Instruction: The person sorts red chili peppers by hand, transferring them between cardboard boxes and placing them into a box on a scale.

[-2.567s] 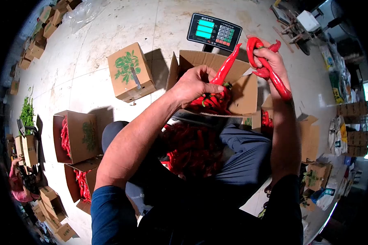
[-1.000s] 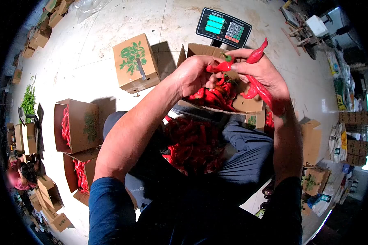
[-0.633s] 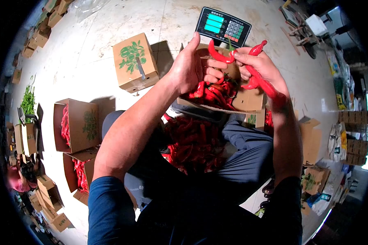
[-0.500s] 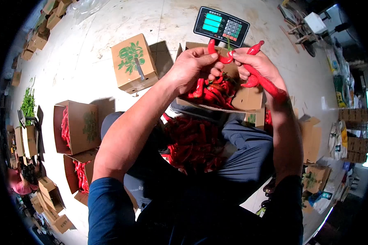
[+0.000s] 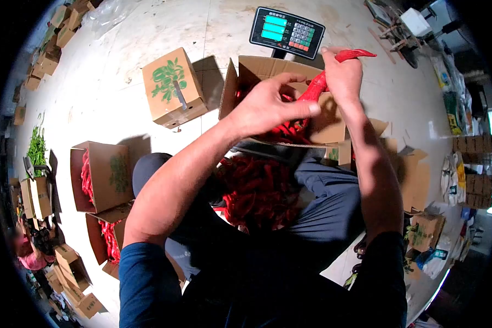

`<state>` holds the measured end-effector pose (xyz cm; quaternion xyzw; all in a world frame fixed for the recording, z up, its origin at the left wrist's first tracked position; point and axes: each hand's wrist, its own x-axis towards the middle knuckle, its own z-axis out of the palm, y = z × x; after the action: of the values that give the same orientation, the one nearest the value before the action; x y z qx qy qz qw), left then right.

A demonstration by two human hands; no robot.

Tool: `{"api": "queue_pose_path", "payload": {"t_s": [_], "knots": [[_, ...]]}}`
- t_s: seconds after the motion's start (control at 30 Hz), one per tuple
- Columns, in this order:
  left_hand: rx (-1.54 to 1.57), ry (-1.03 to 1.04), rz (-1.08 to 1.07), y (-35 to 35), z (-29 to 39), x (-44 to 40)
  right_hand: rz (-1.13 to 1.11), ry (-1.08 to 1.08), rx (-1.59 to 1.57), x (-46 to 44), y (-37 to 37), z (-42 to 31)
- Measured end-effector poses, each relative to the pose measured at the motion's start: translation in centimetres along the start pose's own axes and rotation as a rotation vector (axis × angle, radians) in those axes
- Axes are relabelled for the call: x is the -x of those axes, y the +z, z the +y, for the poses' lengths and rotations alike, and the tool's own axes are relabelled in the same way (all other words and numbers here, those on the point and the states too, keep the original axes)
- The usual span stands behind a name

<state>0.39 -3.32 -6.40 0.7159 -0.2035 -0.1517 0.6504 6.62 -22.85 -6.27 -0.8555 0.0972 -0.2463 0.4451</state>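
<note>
Over carton [image 5: 268,66], red pepper [image 5: 318,83] in right hand [image 5: 345,75] now angled toward left [image 5: 268,105].

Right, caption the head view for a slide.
A right hand grips a long red pepper over an open carton of peppers, a lit scale display behind.

the left hand [image 5: 270,109] hides some red peppers [image 5: 290,131] in the open carton [image 5: 329,120] and the lower tip of the long red pepper [image 5: 315,86]; whether it grips that pepper cannot be told. the right hand [image 5: 345,76] covers part of the same pepper. the figures on the scale display [image 5: 287,33] are too small to read. a co-worker's head [image 5: 17,238] is blurred.
</note>
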Motion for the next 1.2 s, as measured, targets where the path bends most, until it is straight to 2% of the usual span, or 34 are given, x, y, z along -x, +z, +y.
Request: {"api": "queue_pose_path", "payload": {"t_s": [0.03, 0.07, 0.17, 0.3, 0.4, 0.5, 0.53, 0.63, 0.97, 1.13, 1.17, 1.2], "knots": [[-0.095, 0.082, -0.009, 0.3, 1.0, 0.4, -0.006, 0.005, -0.004, 0.1, 0.0, -0.2], [-0.151, 0.019, 0.023, 0.5, 1.7, 0.8, -0.014, 0.008, -0.010, 0.3, 0.0, -0.6], [-0.252, 0.072, 0.083, 0.7, 0.6, 0.4, -0.106, -0.008, -0.077, -0.1, -0.4, -0.8], [-0.125, 0.048, 0.144, -0.6, 0.1, 0.2, -0.324, 0.039, -0.331, -1.6, -3.0, -0.3], [0.284, 0.011, 0.094, -1.0, -0.8, -0.1, -0.467, 0.001, -0.436, -1.9, -4.0, 0.0], [0.639, -0.166, -0.065, -2.4, -0.9, -0.4, -0.770, 0.174, -0.681, -1.4, -5.2, -1.0], [0.758, -0.241, -0.138, -2.7, -0.9, -0.4, -0.784, 0.197, -0.732, -0.8, -5.4, -2.2], [0.795, -0.277, -0.058, -2.5, 0.1, -0.2, -0.845, 0.251, -0.777, -0.4, -5.5, -3.0], [0.827, -0.306, 0.016, -2.5, -0.3, -0.3, -0.824, 0.235, -0.789, -0.5, -4.5, -1.7], [0.660, -0.262, 0.008, -2.1, -1.5, -0.8, -0.808, 0.262, -0.677, -1.1, -4.3, -0.8], [0.634, -0.251, 0.024, -2.0, -1.8, -0.9, -0.728, 0.305, -0.582, -1.3, -4.3, -0.5], [0.369, -0.231, -0.020, -1.9, -2.0, -0.9, -0.647, 0.345, -0.487, -1.7, -4.4, -0.2]]}}
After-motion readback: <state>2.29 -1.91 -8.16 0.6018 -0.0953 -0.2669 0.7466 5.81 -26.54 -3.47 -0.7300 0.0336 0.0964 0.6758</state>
